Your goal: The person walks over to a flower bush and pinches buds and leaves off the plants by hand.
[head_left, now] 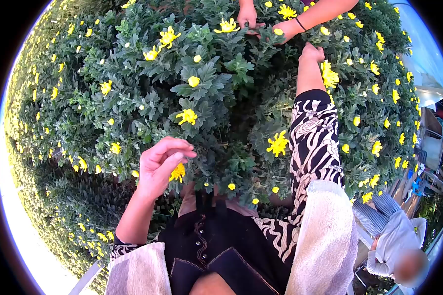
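Yellow chrysanthemums with dark green leaves (202,83) fill the bed before me. My left hand (162,162) is held above the near plants, its fingers curled in toward the thumb; whatever is between the fingertips is too small to make out. Just below that hand is a yellow bloom (177,172). Stretched far forward, my right hand (312,52) is closed among leaves, and what it grips is hidden. An open yellow flower (329,74) is beside my right wrist.
Across the bed, another person's two hands (286,30) work among the leaves, a dark band on one wrist. A second person (398,241) in pale clothing is at lower right. A gap (236,118) runs between the plants in front of me. Plastic sheeting (423,54) stands at right.
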A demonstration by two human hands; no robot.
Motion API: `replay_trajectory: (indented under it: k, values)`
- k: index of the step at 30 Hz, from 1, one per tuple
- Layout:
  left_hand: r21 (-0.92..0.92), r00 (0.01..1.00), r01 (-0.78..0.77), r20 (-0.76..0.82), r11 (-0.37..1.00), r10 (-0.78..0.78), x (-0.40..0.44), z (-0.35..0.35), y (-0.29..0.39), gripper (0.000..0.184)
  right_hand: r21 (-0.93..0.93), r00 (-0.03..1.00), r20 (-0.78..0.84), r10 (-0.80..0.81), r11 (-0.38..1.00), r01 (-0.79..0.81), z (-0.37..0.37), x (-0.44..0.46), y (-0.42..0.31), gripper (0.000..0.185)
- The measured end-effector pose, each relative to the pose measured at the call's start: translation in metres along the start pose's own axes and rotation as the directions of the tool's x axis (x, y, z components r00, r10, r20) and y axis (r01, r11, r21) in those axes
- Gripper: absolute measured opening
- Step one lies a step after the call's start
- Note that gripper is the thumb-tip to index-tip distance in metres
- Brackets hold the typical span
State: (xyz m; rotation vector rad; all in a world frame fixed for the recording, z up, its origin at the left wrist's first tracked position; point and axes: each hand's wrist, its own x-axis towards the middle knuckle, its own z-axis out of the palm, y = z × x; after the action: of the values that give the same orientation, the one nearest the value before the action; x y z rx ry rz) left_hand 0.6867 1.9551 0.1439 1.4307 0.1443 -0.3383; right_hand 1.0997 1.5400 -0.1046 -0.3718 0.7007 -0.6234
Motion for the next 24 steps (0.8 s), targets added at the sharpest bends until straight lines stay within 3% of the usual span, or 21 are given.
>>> replay_trajectory:
  k: [2,3,4,6,7,9,11,12,17,18,20,22,24]
  values:
    - [-0.027,0.995,-0.019,-0.095,0.999,0.017,-0.018,-0.010,0.001,0.018,-0.201,0.995,-0.081,0.051,0.977,-0.067,-0.003,-0.004,-0.005,0.042]
    - [-0.061,0.992,-0.037,-0.119,0.997,0.029,-0.026,-0.016,-0.004,0.018,-0.474,0.999,-0.050,0.006,0.880,-0.029,-0.004,-0.028,-0.010,0.041]
    - [-0.078,0.989,-0.022,-0.147,0.997,0.011,-0.032,-0.019,-0.006,0.018,-0.706,0.999,-0.019,-0.039,0.708,0.015,-0.004,-0.053,-0.015,0.040]
    - [-0.069,0.980,-0.010,-0.201,0.998,-0.004,-0.040,-0.024,-0.011,0.018,-0.923,0.985,0.066,-0.158,0.366,0.121,-0.030,-0.034,-0.006,0.049]
    - [-0.071,0.980,-0.014,-0.199,0.997,-0.001,-0.042,-0.023,-0.012,0.018,-0.917,0.973,0.090,-0.212,0.363,0.164,-0.033,-0.052,-0.011,0.036]
    - [-0.063,0.968,0.003,-0.251,0.998,-0.018,-0.046,-0.022,-0.012,0.017,-0.828,0.997,-0.056,-0.062,0.561,-0.011,-0.035,-0.072,-0.019,0.023]
    - [-0.071,0.967,0.005,-0.252,0.997,-0.022,-0.048,-0.021,-0.011,0.017,-0.748,0.977,-0.214,-0.014,0.646,-0.155,-0.038,-0.078,-0.017,0.013]
    - [-0.068,0.965,0.015,-0.260,0.998,-0.032,-0.048,-0.020,-0.011,0.017,-0.733,0.980,-0.197,0.021,0.660,-0.162,-0.052,-0.066,-0.013,0.011]
    - [-0.050,0.968,0.020,-0.250,0.999,-0.032,-0.049,-0.020,-0.009,0.018,-0.698,0.931,-0.338,0.138,0.626,-0.347,-0.076,-0.044,-0.011,0.018]
    - [-0.053,0.967,0.021,-0.254,0.998,-0.034,-0.047,-0.019,-0.008,0.018,-0.720,0.942,-0.284,0.178,0.609,-0.332,-0.079,-0.043,-0.014,0.025]
    - [-0.053,0.966,0.022,-0.255,0.998,-0.035,-0.047,-0.017,-0.008,0.018,-0.456,0.904,-0.069,0.422,0.793,-0.405,-0.096,-0.016,-0.012,0.042]
    - [-0.050,0.963,0.035,-0.267,0.998,-0.047,-0.047,-0.015,-0.007,0.019,-0.417,0.914,-0.077,0.398,0.820,-0.392,-0.080,-0.041,-0.020,0.034]
    - [-0.042,0.964,0.029,-0.263,0.999,-0.039,-0.049,-0.013,-0.006,0.018,-0.645,0.937,-0.188,0.294,0.682,-0.343,-0.061,-0.071,-0.030,0.033]
